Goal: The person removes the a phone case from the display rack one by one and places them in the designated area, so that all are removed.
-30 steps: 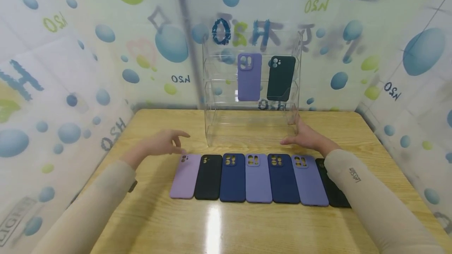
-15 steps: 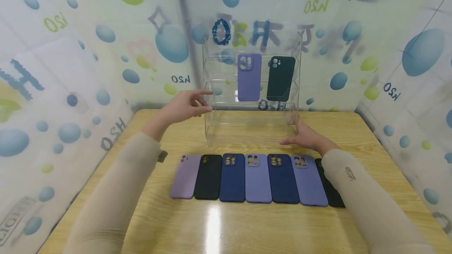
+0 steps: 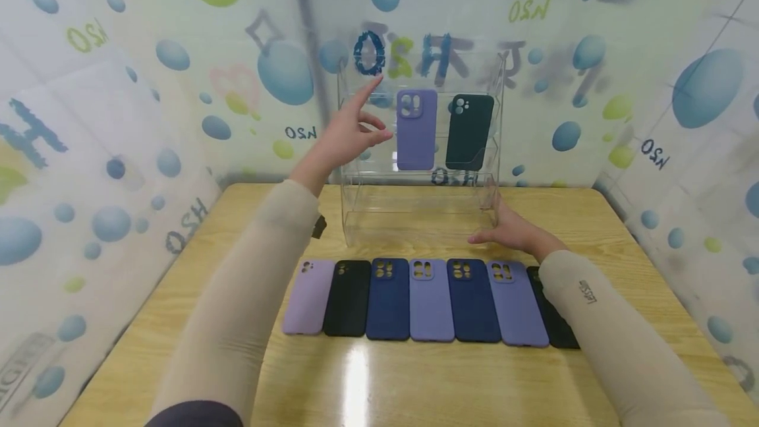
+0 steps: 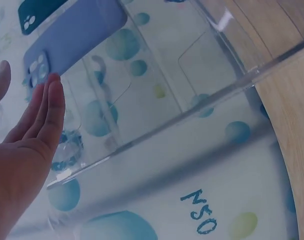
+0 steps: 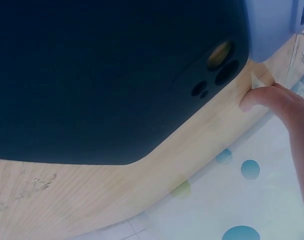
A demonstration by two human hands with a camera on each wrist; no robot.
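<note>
- Clear acrylic display rack [image 3: 418, 216]: stood at the back of the bench [image 3: 415, 381]; two phone cases are already seated on it, a lavender one [image 3: 415, 129] and a dark green one [image 3: 469, 132].
- Row of seven phone cases [image 3: 429, 298]: laid flat before the rack, judged not yet shelved.
- Left hand [image 3: 350, 134]: raised beside the rack's upper left edge, fingers extended, nothing held.
- Right hand [image 3: 514, 229]: rested against the rack's lower right corner, fingers relaxed, nothing gripped.
</note>
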